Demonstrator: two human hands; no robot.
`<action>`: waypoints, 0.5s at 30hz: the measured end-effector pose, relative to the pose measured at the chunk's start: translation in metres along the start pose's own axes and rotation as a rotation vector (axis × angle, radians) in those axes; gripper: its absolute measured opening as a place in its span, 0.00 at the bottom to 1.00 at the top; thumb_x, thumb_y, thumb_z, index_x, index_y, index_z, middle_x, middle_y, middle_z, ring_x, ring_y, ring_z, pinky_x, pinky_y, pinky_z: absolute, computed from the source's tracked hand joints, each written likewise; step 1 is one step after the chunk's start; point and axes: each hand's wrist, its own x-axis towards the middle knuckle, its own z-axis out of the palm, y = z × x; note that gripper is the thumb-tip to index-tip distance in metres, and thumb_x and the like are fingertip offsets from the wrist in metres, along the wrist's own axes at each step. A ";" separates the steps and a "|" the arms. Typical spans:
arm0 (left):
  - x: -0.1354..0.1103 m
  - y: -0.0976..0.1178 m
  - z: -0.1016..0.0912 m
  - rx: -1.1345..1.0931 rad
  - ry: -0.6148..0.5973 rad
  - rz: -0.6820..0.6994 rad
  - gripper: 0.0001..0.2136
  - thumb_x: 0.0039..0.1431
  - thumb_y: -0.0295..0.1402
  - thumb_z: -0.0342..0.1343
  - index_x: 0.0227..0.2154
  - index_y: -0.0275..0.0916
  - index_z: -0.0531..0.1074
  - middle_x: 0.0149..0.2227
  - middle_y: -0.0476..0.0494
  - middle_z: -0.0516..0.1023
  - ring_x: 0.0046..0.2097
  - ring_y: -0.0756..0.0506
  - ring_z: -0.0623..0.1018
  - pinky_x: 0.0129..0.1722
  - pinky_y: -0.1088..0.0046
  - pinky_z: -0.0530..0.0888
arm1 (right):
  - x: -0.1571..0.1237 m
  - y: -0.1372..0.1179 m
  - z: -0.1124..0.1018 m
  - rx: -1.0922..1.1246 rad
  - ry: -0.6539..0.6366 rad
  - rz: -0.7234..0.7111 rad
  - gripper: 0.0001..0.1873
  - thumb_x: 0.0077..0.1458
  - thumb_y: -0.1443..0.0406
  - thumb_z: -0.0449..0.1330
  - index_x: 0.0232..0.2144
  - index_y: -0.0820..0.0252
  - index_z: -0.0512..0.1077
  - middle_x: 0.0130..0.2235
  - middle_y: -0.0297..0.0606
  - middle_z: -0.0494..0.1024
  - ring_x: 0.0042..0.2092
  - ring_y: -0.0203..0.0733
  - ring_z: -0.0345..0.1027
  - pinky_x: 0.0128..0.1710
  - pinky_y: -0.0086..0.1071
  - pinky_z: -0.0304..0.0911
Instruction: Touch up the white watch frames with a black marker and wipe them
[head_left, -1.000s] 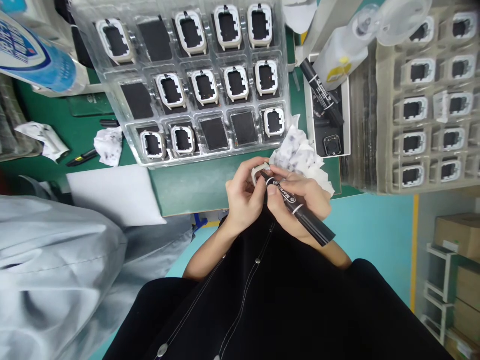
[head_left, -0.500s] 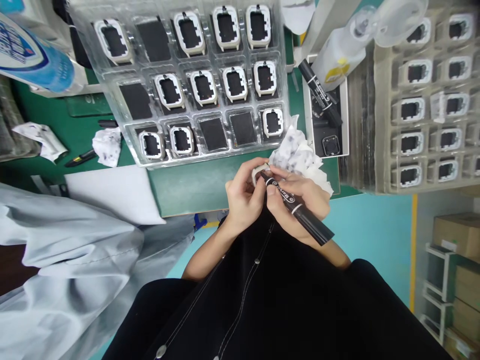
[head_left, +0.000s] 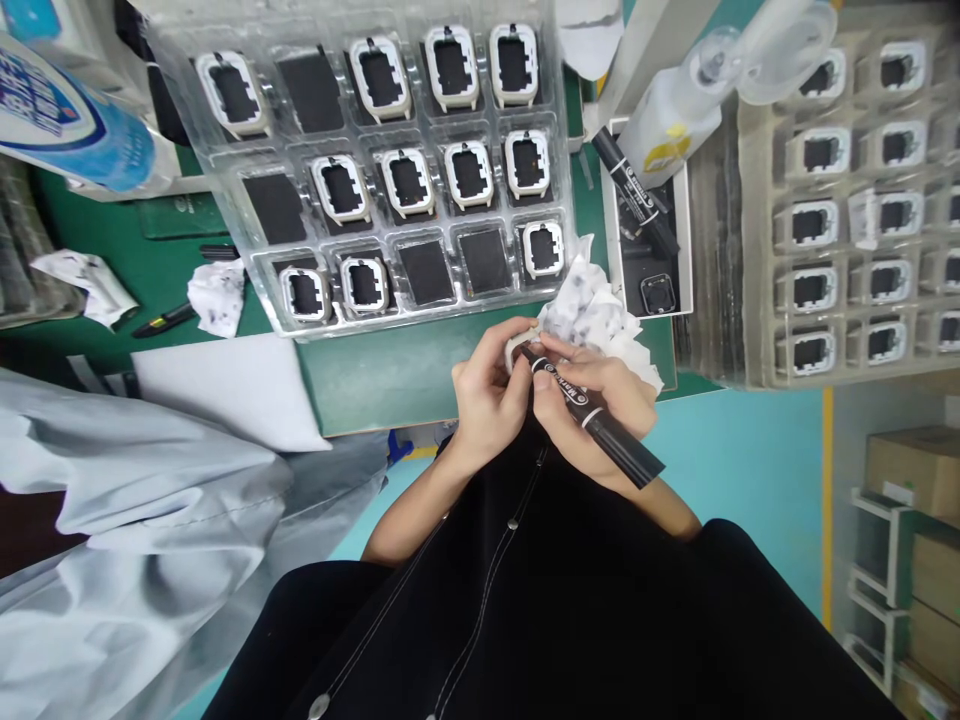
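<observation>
My left hand (head_left: 491,385) is closed around a small white watch-case frame (head_left: 514,347), mostly hidden by the fingers. A black marker pen (head_left: 600,425) is gripped in my right hand (head_left: 600,400), its tip touching or very near the frame; fingers of the right hand also reach the frame's edge. Just beyond the hands lies a crumpled, ink-spotted tissue (head_left: 589,305). Ahead stands a clear plastic tray (head_left: 420,322) holding several similar white frames (head_left: 406,181), with some compartments showing only black lining.
Right of the tray, a white box (head_left: 684,290) holds another black marker (head_left: 636,195) and a squeeze bottle (head_left: 670,120). A second tray (head_left: 757,340) of frames is stacked farther right. At left are a blue-and-white package (head_left: 75,120), a white sheet (head_left: 229,390) and grey cloth (head_left: 150,540).
The camera view has shifted slightly. My hands, the marker and the frame keep almost the same pose.
</observation>
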 end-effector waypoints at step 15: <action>0.001 -0.008 -0.001 0.069 -0.011 0.104 0.14 0.78 0.37 0.62 0.61 0.43 0.81 0.50 0.44 0.90 0.36 0.51 0.82 0.36 0.75 0.80 | -0.005 0.000 0.000 0.026 0.023 0.065 0.14 0.63 0.72 0.73 0.46 0.51 0.78 0.44 0.36 0.92 0.51 0.54 0.93 0.51 0.44 0.92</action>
